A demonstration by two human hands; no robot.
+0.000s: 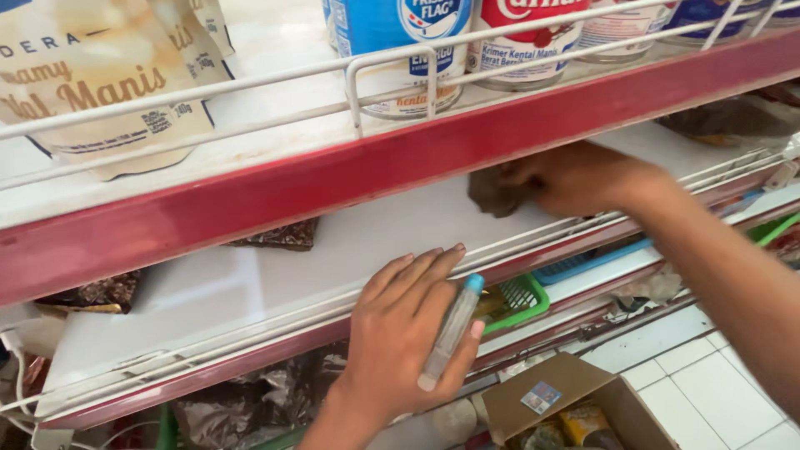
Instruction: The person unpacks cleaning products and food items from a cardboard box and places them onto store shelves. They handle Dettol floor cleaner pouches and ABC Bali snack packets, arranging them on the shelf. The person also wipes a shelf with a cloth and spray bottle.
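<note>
Pinching a small tube [451, 332], left hand [400, 333] rests on shelf [250, 283]; right hand [583, 177] clutches brown cloth [493, 192].

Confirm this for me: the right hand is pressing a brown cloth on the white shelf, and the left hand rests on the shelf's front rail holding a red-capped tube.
Not quite. The head view shows the tube in the left hand has a blue cap, not red. The rest holds: the right hand presses a brown cloth on the white shelf.

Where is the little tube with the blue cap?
In the head view, low and centre, the clear tube with the blue cap is tucked under the thumb of the left hand, which rests on the white shelf's front rail, just left of a green basket.
</note>
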